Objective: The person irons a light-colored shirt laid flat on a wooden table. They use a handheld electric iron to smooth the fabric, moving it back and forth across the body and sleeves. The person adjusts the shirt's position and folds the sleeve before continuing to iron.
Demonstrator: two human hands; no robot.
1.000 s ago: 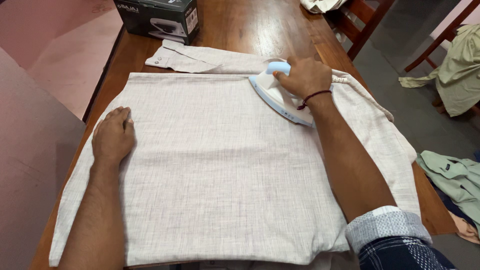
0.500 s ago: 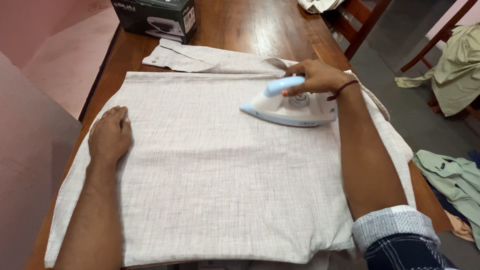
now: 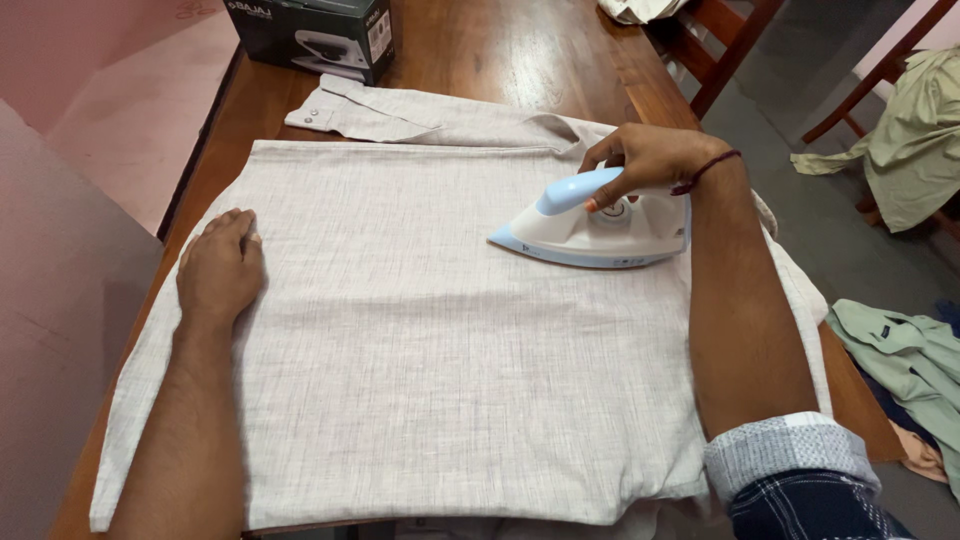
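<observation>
Two hands work on one pale grey shirt [image 3: 430, 330], spread flat over the wooden surface [image 3: 480, 50] so the fabric lies smooth. Nearest, at the shirt's left edge, the left hand [image 3: 222, 270] rests palm down, fingers [image 3: 240, 225] extended and close together, gripping nothing; the flat press likely pins the cloth against dragging. Farther, on the shirt's upper right part, the right hand [image 3: 650, 160] has its fingers curled shut round the blue handle of a white and blue iron [image 3: 595, 232], soleplate flat on the cloth, tip pointing left. Beyond the shirt's folded sleeve cuff [image 3: 325, 115] stands a dark carton [image 3: 310, 35]. Right of the shirt, off the surface, other garments [image 3: 900, 350] lie loose.
</observation>
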